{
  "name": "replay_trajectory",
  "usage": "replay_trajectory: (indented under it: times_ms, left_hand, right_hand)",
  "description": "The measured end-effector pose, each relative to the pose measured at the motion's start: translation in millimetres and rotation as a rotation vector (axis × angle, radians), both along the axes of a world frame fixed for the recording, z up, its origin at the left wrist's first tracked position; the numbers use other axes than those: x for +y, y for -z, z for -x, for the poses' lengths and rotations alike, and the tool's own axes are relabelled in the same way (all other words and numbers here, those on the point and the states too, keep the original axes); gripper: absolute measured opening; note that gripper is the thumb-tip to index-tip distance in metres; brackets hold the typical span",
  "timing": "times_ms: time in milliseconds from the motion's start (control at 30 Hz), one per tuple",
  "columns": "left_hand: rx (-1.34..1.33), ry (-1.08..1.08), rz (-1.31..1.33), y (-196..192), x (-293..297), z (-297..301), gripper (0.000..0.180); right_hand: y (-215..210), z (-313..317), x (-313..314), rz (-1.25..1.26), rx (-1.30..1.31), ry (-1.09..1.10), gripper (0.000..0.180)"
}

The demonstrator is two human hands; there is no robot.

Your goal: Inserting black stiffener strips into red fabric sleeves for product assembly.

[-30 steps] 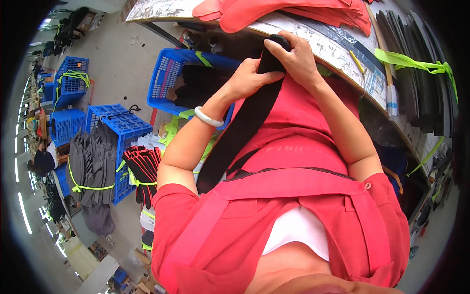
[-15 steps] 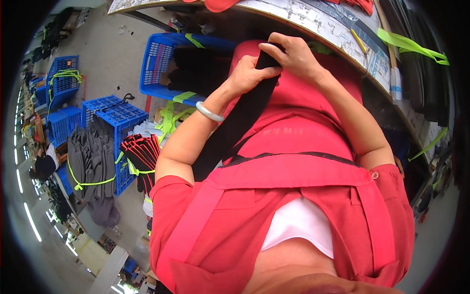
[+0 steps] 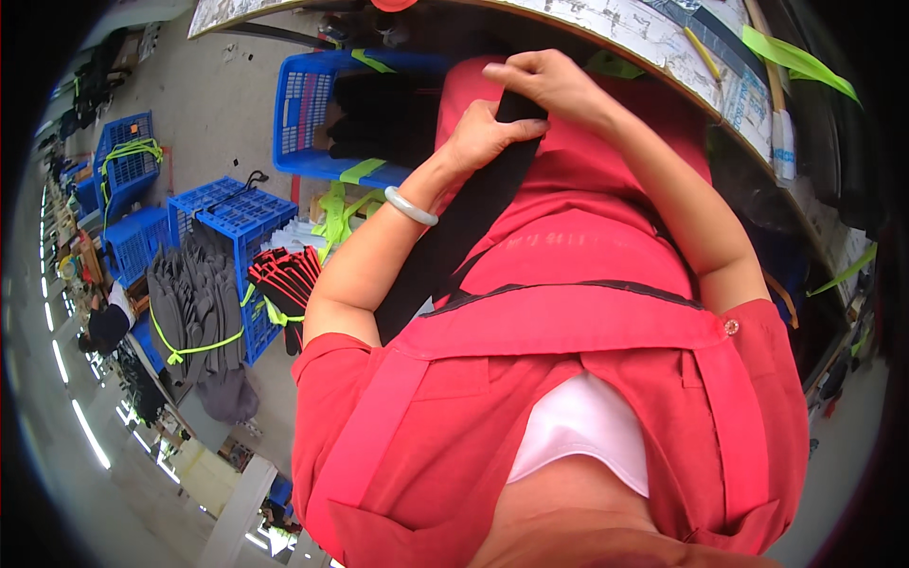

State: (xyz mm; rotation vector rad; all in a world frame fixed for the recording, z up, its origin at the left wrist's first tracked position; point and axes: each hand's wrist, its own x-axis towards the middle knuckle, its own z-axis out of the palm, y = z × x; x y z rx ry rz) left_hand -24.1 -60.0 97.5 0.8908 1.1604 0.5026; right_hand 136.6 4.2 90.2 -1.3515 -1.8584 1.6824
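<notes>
A long black fabric piece [image 3: 464, 216] hangs down from my hands, passing beside my left forearm toward my left elbow. My left hand [image 3: 478, 140] is closed round it below its upper end, thumb pressed across the front. Just above, my right hand [image 3: 554, 87] has its bent fingers on the top end of the same black fabric. My right fingertips are partly hidden behind the hand and cloth. Both hands are held in front of my red apron [image 3: 587, 246], close to the table edge.
A worktable [image 3: 653, 59] with a worn white top runs along the far right, bearing a yellow tool [image 3: 703, 53]. A blue crate [image 3: 284, 123] with black pieces stands beyond my left hand. Leftward are a tied grey bundle [image 3: 197, 303], a red-edged black bundle [image 3: 284, 276] and blue crates [image 3: 237, 204].
My right hand has shifted slightly up and left at the fabric's top end. My left hand keeps its grip. The surroundings have shifted a little in view.
</notes>
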Motion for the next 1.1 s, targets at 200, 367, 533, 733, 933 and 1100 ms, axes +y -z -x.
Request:
replay_trajectory:
  times_ms: [200, 367, 533, 733, 933, 1100]
  left_hand:
    - [0.016, 0.054, -0.153, -8, 0, 2, 0.02]
    - [-0.081, 0.038, -0.137, -21, -3, -3, 0.019]
    - [-0.051, 0.04, -0.095, -10, -2, 5, 0.021]
    - [-0.058, 0.048, -0.079, -18, -3, 0, 0.019]
    - [0.034, 0.134, -0.045, -19, -2, -5, 0.019]
    - [0.433, -0.047, -1.018, -25, 14, 3, 0.026]
  right_hand:
    - [-17, -18, -22, -0.239, 0.089, -0.009, 0.041]
    - [-24, -24, -22, 0.103, 0.257, 0.235, 0.06]
    - [-19, -27, -30, -0.182, 0.254, 0.145, 0.037]
    - [-13, -25, -38, 0.023, 0.236, 0.242, 0.04]
    - [-26, -30, -31, -0.183, 0.264, 0.046, 0.033]
    - [-21, -40, -20, -0.322, 0.087, 0.19, 0.024]
